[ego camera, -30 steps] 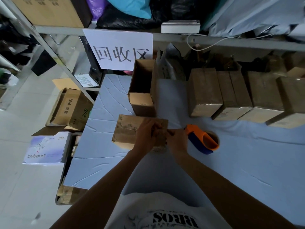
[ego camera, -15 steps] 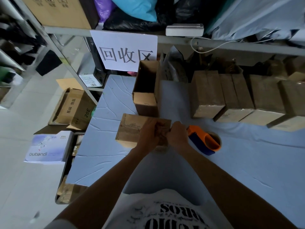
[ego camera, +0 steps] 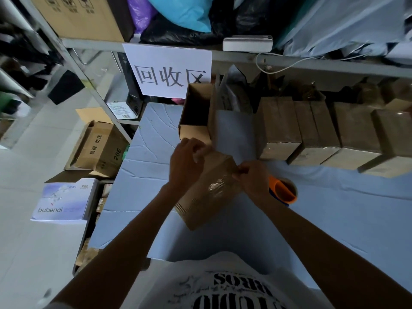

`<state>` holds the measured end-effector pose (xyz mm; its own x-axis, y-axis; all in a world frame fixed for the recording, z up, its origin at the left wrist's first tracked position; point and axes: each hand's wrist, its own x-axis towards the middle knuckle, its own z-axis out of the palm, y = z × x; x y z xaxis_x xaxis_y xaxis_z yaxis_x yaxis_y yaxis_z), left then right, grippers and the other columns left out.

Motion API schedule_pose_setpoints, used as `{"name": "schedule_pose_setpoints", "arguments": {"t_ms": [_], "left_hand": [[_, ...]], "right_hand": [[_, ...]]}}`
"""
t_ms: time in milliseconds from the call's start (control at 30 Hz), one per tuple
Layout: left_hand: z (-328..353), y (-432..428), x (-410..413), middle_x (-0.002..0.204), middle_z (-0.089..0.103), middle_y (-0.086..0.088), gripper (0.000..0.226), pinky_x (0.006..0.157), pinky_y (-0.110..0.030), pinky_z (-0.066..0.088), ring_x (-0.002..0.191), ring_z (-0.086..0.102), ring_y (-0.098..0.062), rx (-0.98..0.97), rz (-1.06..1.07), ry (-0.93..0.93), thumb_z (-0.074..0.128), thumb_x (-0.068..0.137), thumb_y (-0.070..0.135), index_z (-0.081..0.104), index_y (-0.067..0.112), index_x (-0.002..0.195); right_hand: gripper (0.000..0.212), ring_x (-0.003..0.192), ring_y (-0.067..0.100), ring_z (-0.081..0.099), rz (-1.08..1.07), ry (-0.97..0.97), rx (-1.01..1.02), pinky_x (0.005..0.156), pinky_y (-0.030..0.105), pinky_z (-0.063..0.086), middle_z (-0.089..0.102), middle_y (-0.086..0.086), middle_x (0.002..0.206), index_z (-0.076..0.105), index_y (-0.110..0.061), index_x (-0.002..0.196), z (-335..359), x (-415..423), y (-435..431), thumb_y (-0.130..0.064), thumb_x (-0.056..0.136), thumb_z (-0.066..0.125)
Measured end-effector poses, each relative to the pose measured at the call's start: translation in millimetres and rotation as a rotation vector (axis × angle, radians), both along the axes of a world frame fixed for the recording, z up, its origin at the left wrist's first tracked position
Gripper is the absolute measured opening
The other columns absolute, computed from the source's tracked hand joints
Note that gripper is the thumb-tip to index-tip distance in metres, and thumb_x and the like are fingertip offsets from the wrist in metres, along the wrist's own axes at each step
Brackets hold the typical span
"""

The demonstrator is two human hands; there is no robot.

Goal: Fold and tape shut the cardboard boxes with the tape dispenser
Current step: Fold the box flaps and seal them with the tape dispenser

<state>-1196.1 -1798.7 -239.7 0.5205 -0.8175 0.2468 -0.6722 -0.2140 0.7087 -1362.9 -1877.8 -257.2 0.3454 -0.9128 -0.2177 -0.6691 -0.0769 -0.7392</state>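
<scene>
Table | 2 hands grip 1 box | 1 dispenser | row of 4 boxes

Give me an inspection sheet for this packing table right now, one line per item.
Surface: table, blue-covered, creased.
Job's things: cardboard box, clear tape on it, tilted between both hands; orange tape dispenser lying by the right hand; closed boxes in a row at the back.
Clutter: open box standing behind the held one.
Hands: left hand grips the box's far end; right hand pinches its taped edge.
Cables: white cable hanging below the shelf.
Surroundings: paper sign; cartons on the floor.
</scene>
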Motion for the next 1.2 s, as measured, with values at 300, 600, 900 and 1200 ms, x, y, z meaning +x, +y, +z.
{"name": "schedule_pose_setpoints", "arguments": {"t_ms": [300, 600, 900, 1200], "left_hand": [[-30.5, 1.1, 5.4, 0.147, 0.037, -0.012, 0.057, 0.111, -0.039, 0.033, 0.134, 0.038, -0.032, 0.659, -0.135, 0.332, 0.047, 0.098, 0.037, 0.028, 0.013, 0.146], [-41.2, 2.9, 1.1, 0.141, 0.033, -0.016, 0.097, 0.104, -0.048, 0.042, 0.129, 0.037, -0.036, 0.667, -0.047, 0.320, 0.084, 0.069, 0.028, 0.025, 0.014, 0.144], [-44.8, 6.5, -12.9, 0.143, 0.031, -0.017, 0.084, 0.105, -0.050, 0.040, 0.130, 0.037, -0.039, 0.644, 0.103, 0.327, 0.076, 0.078, 0.037, 0.026, 0.012, 0.142], [-50.9, 3.9, -91.1, 0.156, -0.021, -0.018, 0.121, 0.107, -0.069, -0.001, 0.140, -0.021, -0.046, 0.824, 0.042, -0.131, 0.060, 0.071, 0.072, -0.011, 0.015, 0.150]], "right_hand": [[0.021, 0.083, 0.004, 0.062, 0.078, -0.185, -0.011, 0.076, 0.014, 0.046, 0.069, 0.001, 0.099, 0.070, -0.007, 0.107, -13.3, -9.2, -2.7, -0.003, 0.088, 0.062], [0.028, 0.100, 0.017, 0.063, -0.005, -0.369, 0.343, 0.082, 0.029, 0.053, 0.064, 0.010, 0.112, 0.060, -0.005, 0.117, -31.2, -4.7, 0.6, -0.007, 0.089, 0.064], [0.068, 0.114, 0.027, 0.056, 0.063, -0.324, 0.431, 0.085, 0.050, 0.054, 0.049, 0.009, 0.137, 0.042, -0.010, 0.139, -40.8, -20.5, -0.9, 0.003, 0.078, 0.071], [0.057, 0.124, 0.039, 0.037, -0.275, 0.327, -0.046, 0.099, 0.046, 0.038, 0.041, 0.023, 0.131, 0.038, 0.003, 0.128, -49.7, -60.1, -3.0, -0.011, 0.080, 0.065]]}}
